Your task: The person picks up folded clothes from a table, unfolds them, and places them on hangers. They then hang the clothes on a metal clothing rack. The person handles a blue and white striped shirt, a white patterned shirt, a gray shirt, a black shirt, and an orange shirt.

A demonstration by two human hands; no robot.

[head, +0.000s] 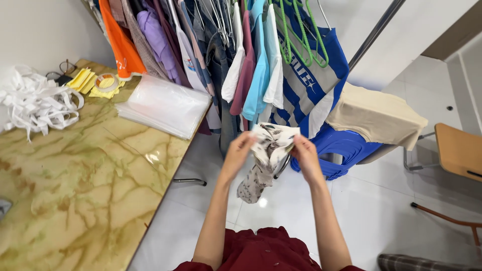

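Head view: both hands up at centre, over the white tile floor (201,226). Left hand (240,150) w/ fingers pinched shut on the left edge of a patterned cloth (268,150), white w/ dark print. Right hand (304,156) fingers clamped on its right edge. Cloth is stretched between the two hands at top, rest hangs down crumpled below them, in mid-air, touching nothing else. A thin dark loop shows under the cloth near the right hand, prob. a hanger, can't tell for sure.

Left: marble-look bench (75,190), yellow-green veins. On its far end a stack of clear plastic bags (163,105), a heap of white strips (35,103), yellow sheets (88,80) w/ a tape roll (106,80) just beside.

Far centre: clothes rack (236,45) packed w/ hung shirts, green hangers (301,35) at the right end. Right of the hands, blue plastic stools (341,150) w/ a beige cloth (376,118) draped on top. Far right edge: wooden chair (459,150).
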